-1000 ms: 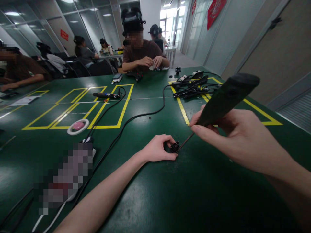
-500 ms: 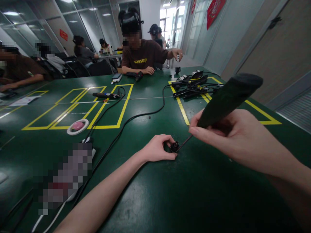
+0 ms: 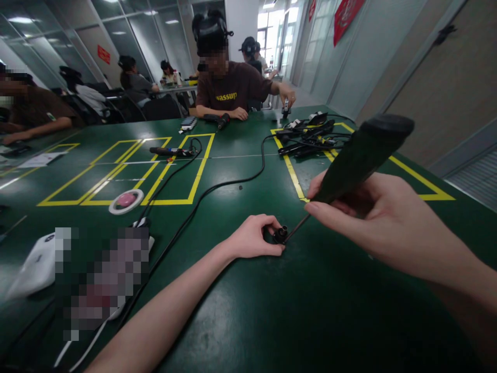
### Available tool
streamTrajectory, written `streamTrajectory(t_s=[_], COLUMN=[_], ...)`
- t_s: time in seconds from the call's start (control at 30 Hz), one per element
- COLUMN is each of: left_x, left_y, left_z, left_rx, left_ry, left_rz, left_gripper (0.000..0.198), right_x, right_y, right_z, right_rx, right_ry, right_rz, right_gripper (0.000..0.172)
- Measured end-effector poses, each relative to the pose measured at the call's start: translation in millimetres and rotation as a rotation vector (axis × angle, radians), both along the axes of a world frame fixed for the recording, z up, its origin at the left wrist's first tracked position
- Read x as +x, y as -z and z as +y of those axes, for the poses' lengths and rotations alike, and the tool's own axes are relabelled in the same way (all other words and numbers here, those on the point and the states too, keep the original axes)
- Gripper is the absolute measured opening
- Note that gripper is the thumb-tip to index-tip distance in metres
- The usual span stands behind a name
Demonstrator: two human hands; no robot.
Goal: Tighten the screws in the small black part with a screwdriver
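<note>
On the green table, my left hand (image 3: 258, 237) is curled with thumb and fingers around a small black round part (image 3: 280, 235), which has a short tube-like piece standing up. My right hand (image 3: 373, 217) grips a screwdriver (image 3: 365, 155) by its thick dark handle, held at a slant. Its thin shaft runs down to the left, and the tip meets the black part at its right side. Exactly where the tip sits on the part is too small to make out.
Beyond my hands lies a heap of black cables and tools (image 3: 306, 137). A black cable (image 3: 217, 185) crosses the table. To the left are a tape roll (image 3: 126, 200), a pen-shaped tool (image 3: 171, 152) and a white phone (image 3: 37, 267). Opposite sits a co-worker (image 3: 229, 88) near a power drill (image 3: 222, 121).
My hands keep their hold, and the screwdriver's handle has shifted slightly left. The co-worker's raised hand has come down to a small dark object on the table. More of the white phone shows.
</note>
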State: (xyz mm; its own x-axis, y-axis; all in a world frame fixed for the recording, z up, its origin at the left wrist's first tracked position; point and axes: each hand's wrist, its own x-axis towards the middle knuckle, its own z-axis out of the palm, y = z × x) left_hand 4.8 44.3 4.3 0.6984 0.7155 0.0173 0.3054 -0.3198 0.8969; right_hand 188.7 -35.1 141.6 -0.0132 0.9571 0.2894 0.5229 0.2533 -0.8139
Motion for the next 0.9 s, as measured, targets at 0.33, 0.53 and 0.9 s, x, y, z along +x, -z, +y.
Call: streamTrajectory(t_s=[0.33, 0.53, 0.9], left_x=[0.1, 0.2, 0.0], left_y=[-0.9, -2.2, -2.1], left_z=[0.3, 0.1, 0.3], left_rx=[-0.018, -0.022, -0.001], left_ry=[-0.009, -0.007, -0.004], left_rz=[0.007, -0.008, -0.009], left_gripper=[0.027, 0.026, 0.027], right_x=[0.8, -1.3, 3.2], right_y=[-3.2, -2.7, 1.3], right_z=[-1.5, -0.1, 0.3], right_rx=[-0.003, -0.039, 0.03], right_ry=[-0.016, -0.032, 0.082], right_rz=[-0.011, 0.009, -0.055], right_gripper=[0.027, 0.032, 0.036])
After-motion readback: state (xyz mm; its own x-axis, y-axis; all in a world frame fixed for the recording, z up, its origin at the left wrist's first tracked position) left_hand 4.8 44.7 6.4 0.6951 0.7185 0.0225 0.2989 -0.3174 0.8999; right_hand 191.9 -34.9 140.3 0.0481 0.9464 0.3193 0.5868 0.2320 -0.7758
